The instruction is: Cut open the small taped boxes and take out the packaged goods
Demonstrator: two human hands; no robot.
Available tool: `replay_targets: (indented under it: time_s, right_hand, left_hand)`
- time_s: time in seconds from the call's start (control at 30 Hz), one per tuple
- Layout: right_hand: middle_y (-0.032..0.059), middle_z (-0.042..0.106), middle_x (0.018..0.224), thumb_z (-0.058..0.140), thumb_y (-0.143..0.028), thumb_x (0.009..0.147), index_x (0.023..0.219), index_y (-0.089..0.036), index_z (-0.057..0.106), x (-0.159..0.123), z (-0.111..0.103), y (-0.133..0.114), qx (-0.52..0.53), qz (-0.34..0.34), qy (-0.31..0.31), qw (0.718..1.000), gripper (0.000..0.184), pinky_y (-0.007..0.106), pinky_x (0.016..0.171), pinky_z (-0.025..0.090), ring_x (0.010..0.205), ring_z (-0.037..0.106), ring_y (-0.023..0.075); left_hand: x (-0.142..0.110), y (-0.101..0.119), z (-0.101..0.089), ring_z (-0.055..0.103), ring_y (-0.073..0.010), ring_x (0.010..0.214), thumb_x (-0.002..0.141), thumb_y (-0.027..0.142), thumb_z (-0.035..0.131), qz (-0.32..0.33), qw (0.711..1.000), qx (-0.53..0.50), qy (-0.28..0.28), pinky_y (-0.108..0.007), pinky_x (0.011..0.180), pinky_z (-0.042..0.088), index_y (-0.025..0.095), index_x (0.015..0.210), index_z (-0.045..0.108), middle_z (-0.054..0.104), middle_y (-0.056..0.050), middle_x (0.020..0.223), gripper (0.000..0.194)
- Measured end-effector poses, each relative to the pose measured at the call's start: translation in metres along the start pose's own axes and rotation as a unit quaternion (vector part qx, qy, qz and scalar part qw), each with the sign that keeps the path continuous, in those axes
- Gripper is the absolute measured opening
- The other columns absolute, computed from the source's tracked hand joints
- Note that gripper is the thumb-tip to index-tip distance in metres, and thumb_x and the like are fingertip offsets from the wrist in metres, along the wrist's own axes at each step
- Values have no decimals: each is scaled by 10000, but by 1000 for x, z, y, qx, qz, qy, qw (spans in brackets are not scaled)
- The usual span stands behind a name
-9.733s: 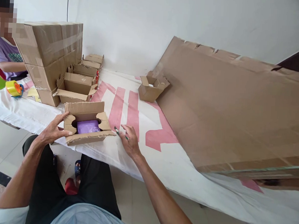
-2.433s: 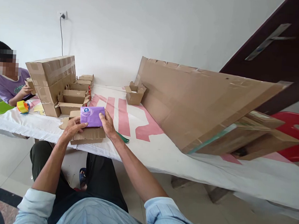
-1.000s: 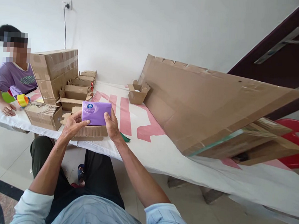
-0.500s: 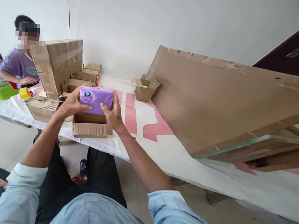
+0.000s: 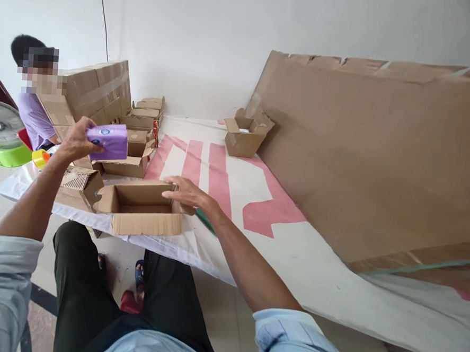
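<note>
My left hand point(image 5: 78, 141) is closed round one end of a purple soft pack of tissues point(image 5: 112, 142), held up over the boxes at the left. Below and to the right of it, an open cardboard box point(image 5: 146, 225) stands at the table's near edge; its visible inside is bare cardboard. At that box's back right corner, my right hand point(image 5: 188, 192) grips the rim, thumb towards the inside. Against the box's left side sits another cardboard box point(image 5: 78, 187) with a ragged corrugated top.
Behind the tissues stand several open boxes point(image 5: 143, 118) and a taped stack of cartons point(image 5: 99, 85). A tape dispenser point(image 5: 41, 158) lies at the table's left end, near a person in purple point(image 5: 34, 113). One small open box point(image 5: 243, 143) sits by a large leaning cardboard sheet point(image 5: 359, 152).
The tissue pack has moved left and away from above the box, now in my left hand alone. My right hand has let go of it and come down onto the box's rim.
</note>
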State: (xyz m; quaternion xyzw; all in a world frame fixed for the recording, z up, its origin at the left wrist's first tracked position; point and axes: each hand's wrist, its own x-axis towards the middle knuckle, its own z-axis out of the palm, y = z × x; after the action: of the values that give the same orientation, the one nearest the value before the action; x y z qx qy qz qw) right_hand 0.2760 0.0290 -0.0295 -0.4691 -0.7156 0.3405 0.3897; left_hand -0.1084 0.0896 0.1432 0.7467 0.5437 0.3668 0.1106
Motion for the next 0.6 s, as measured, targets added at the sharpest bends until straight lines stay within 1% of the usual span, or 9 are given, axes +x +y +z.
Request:
replay_targets:
  time_s: [0.03,0.07,0.1,0.17,0.27,0.37,0.47,0.53,0.6]
  right_hand:
    - [89,869,1092,897,-296,796,982,-278,893,-5,1,2,0,6,-29,1000,187,599,1067,630,1066,796,394]
    - [78,875,1076,829,-260,827,971,-277,898,-10,2,2,1,4,-45,999,161,558,1027,635,1033,800,377]
    - [68,882,1081,768,-231,846,981,-275,905,-15,3,1,3,1,-51,999,198,521,1002,632,1027,803,364]
    - [59,896,1120,702,-195,854,1018,-266,919,-24,4,-2,0,4,-44,999,281,460,986,622,1062,810,348]
    - [66,905,1192,689,-189,871,1061,-241,925,-34,0,-2,1,28,-38,999,308,402,1018,609,1154,812,333]
    - [70,902,1259,695,-213,904,1126,-238,922,-38,-3,9,33,41,-24,998,319,392,1070,605,1212,808,316]
    - [78,898,1271,724,-256,907,1155,-243,921,-40,-3,25,77,52,7,996,317,423,1078,613,1207,807,319]
    - [76,901,1226,737,-273,893,1143,-251,925,-40,-2,33,101,58,21,993,314,446,1062,619,1166,807,324]
    - [65,901,1186,740,-293,887,1132,-265,929,-40,1,38,124,62,29,990,311,458,1061,618,1133,804,322]
  left_hand:
    - [0,-10,6,648,-211,1012,682,116,967,-17,999,35,-13,-411,1085,545,112,1175,662,623,39,953,579]
    - [-1,-18,14,643,-221,964,632,119,972,-31,997,61,-29,-415,1045,562,138,1161,677,624,40,920,606]
    - [-3,-23,22,642,-236,921,575,117,971,-42,995,78,-46,-420,997,577,163,1130,692,628,40,886,623]
    - [-7,-28,39,664,-273,909,526,153,946,-44,992,88,-79,-425,942,586,204,1082,717,668,23,885,603]
    - [-12,-26,57,705,-302,984,537,264,903,-22,986,96,-133,-402,927,578,226,1095,743,737,-3,981,582]
    - [-18,-23,63,708,-274,974,602,372,894,-13,981,74,-178,-355,870,568,225,1210,744,762,0,1032,643]
    - [-30,-27,71,708,-254,926,660,415,903,-22,979,74,-187,-329,811,560,248,1253,747,771,9,1033,636]
    - [-38,-32,83,721,-260,920,655,354,903,-49,976,113,-177,-336,828,574,260,1186,764,768,14,990,557]
    - [-45,-39,100,745,-282,959,649,269,889,-93,974,150,-143,-364,897,604,253,1149,766,772,1,986,515]
